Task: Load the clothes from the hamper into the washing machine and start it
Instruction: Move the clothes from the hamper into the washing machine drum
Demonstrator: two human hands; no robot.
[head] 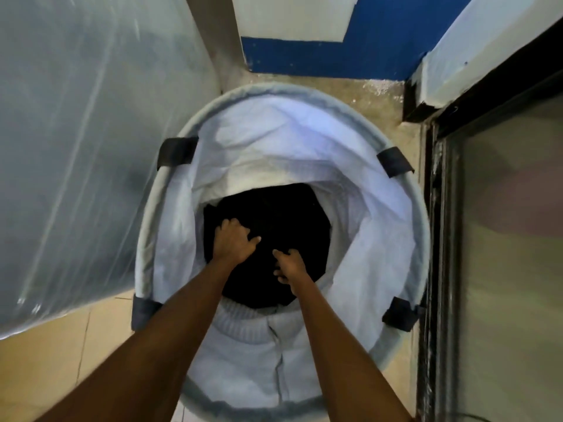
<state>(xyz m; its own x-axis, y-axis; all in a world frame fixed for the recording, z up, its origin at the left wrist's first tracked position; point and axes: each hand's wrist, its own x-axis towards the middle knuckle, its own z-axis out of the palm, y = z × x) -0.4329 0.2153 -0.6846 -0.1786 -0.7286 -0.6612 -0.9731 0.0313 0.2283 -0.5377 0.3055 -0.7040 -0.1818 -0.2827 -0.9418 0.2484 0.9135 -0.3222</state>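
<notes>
Both hands reach deep into the hamper (422, 226) — the left hand (233, 242) and right hand (289, 266) curl their fingers into the dark clothes (274, 217) at its bottom. Nothing looks loaded yet — lifting, loading and starting all remain; no washing machine is in view.
</notes>
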